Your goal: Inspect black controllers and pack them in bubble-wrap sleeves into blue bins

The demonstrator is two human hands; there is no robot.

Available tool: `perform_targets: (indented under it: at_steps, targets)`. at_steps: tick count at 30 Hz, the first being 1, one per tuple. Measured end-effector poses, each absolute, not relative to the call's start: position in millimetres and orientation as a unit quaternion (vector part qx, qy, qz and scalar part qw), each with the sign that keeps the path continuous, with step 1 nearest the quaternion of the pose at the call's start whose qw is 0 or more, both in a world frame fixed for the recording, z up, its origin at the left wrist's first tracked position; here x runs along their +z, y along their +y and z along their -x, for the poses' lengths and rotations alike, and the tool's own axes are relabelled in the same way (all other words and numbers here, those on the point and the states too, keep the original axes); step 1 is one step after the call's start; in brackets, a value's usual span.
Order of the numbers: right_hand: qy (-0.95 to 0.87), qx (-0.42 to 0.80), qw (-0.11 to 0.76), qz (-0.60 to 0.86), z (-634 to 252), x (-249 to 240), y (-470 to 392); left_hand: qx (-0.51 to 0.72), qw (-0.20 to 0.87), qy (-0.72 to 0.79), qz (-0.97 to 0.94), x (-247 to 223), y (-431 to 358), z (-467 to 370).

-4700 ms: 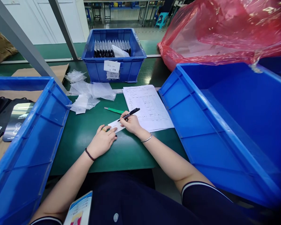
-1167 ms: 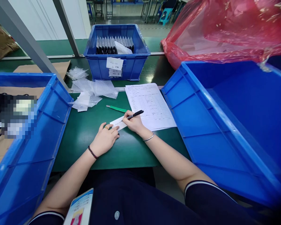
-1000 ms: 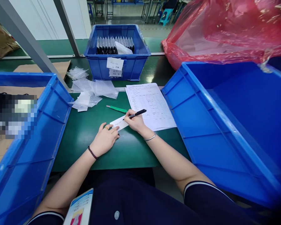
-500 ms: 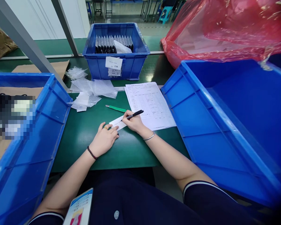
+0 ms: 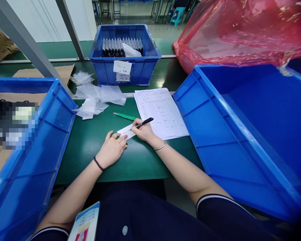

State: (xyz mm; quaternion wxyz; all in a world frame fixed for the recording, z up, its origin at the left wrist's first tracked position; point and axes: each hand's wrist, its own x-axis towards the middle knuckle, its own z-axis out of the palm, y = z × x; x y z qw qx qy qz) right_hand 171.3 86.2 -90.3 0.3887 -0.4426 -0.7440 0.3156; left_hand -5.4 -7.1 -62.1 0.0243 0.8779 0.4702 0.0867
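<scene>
A black pen (image 5: 145, 122) is gripped in my right hand (image 5: 142, 131), its tip down on a small white paper slip (image 5: 126, 132) that bears some handwriting. My left hand (image 5: 112, 149) lies with spread fingers on the slip's left end and the table beside it; a dark thing shows under its fingertips. Just behind the slip is a green cutter knife (image 5: 125, 116), partly hidden by my right hand. Printed sheets (image 5: 163, 110) lie beyond my right hand.
Clear bubble bags (image 5: 100, 95) lie at the back left of the green table (image 5: 140, 164). Behind them stands a blue bin (image 5: 140, 72) of packed items. Large blue crates flank the table at left (image 5: 50, 134) and right (image 5: 205, 117). A red plastic bag (image 5: 230, 40) hangs at upper right.
The pen tip has shifted very slightly to the right over the slip, with my right hand. My left hand stays in place.
</scene>
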Motion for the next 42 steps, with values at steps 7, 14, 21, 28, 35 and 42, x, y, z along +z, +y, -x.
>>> perform_targets:
  at_steps: [7,14,21,28,35,42]
  targets:
    - [-0.738,0.320,0.392,0.447,-170.6,-89.8,85.8,0.088,0.026,0.472,-0.877,-62.0,-7.3,5.2]
    - [-0.728,0.327,0.400,0.451,-173.6,-90.0,89.0,0.087,0.027,0.473,-0.877,-61.7,-7.4,5.3]
    - [-0.729,0.328,0.401,0.447,-173.6,-91.3,88.9,0.090,0.016,0.469,-0.878,-63.9,-8.2,5.7]
    - [-0.724,0.326,0.407,0.451,-173.7,-89.4,89.0,0.095,0.004,0.463,-0.881,-66.2,-7.5,5.4]
    - [-0.725,0.324,0.407,0.452,-174.8,-89.8,89.4,0.082,0.009,0.475,-0.876,-65.6,-6.9,1.2]
    - [-0.733,0.320,0.402,0.446,-175.6,-91.1,89.7,0.085,0.007,0.475,-0.876,-63.1,-7.1,0.9]
